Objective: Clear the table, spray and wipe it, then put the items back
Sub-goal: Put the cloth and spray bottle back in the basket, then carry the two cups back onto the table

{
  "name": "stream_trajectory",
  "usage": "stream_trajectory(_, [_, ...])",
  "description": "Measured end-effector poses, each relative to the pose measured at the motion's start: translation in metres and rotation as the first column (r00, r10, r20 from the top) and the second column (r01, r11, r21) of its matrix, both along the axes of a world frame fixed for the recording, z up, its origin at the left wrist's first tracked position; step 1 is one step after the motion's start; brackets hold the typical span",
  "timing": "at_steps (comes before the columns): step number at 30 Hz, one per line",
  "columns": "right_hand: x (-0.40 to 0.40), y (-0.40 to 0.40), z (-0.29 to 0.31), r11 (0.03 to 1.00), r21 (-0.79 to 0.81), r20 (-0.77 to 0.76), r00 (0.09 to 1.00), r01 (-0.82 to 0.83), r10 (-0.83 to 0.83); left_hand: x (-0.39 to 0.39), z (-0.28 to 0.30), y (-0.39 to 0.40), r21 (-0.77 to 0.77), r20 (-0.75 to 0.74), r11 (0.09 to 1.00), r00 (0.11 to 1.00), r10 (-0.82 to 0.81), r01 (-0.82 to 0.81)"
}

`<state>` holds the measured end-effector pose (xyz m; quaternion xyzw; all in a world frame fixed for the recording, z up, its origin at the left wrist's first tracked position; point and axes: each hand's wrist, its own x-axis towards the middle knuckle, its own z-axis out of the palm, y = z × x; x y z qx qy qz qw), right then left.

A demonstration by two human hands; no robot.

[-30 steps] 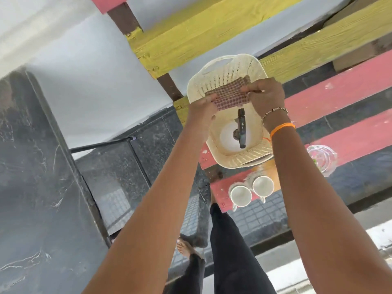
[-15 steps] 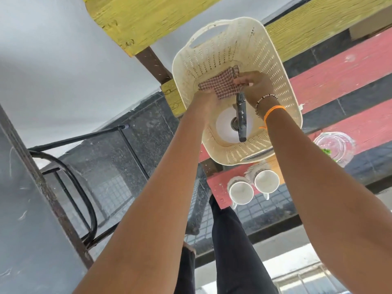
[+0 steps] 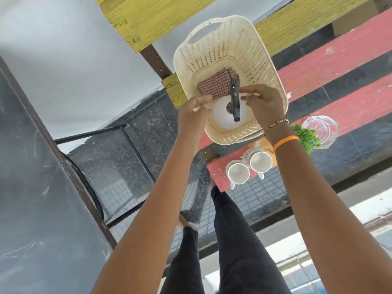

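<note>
Over a cream perforated plastic basket (image 3: 253, 58) standing on red and yellow painted planks (image 3: 331, 60), both of the person's hands reach in from the near side. A folded red-checked cloth (image 3: 214, 84) lies flat on the basket floor, towards its far side. Just beside it stands a white spray bottle (image 3: 220, 115) seen from above, its dark trigger head (image 3: 234, 100) pointing across the cloth's edge.

Neither hand holds anything. On the left hand (image 3: 194, 111) the fingers are loose and nearly straight, close to the near edge of the cloth. The right hand (image 3: 265, 102) is relaxed too, its fingertips near the trigger head; whether they touch it cannot be told.

Two white mugs (image 3: 249, 167) sit on the end of a red plank near the basket. A small green plant (image 3: 307, 137) and a clear glass dish (image 3: 320, 130) are to the right.

Judging from this, the cleaning tools are stowed, so the wiping step looks finished. The next move would call for lifting both hands clear of the basket, then taking up the mugs, plant and dish.
</note>
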<state>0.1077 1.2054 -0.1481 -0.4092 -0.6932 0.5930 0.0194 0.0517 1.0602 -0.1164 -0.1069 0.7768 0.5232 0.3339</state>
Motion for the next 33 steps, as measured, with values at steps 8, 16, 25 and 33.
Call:
stream_trajectory(8, [0.107,-0.029,0.015,0.997,0.059,0.139,0.989,0.040,-0.048,0.106,-0.016,-0.059,-0.112,0.272,0.991,0.957,0.101,-0.073])
stream_trajectory(16, [0.186,-0.056,-0.042,0.987,0.077,0.393,0.905,0.144,-0.163,0.163,-0.057,-0.056,-0.114,0.523,0.926,0.814,-0.252,0.360])
stream_trajectory(25, [0.197,-0.066,-0.084,0.979,-0.056,0.474,0.868,0.196,-0.147,0.176,-0.099,-0.045,-0.130,0.519,0.824,0.746,-0.417,0.551])
stream_trajectory(33, [0.189,-0.080,-0.072,0.996,0.059,0.461,0.882,0.073,-0.092,0.174,-0.080,-0.054,-0.143,0.328,0.901,0.879,-0.347,0.409])
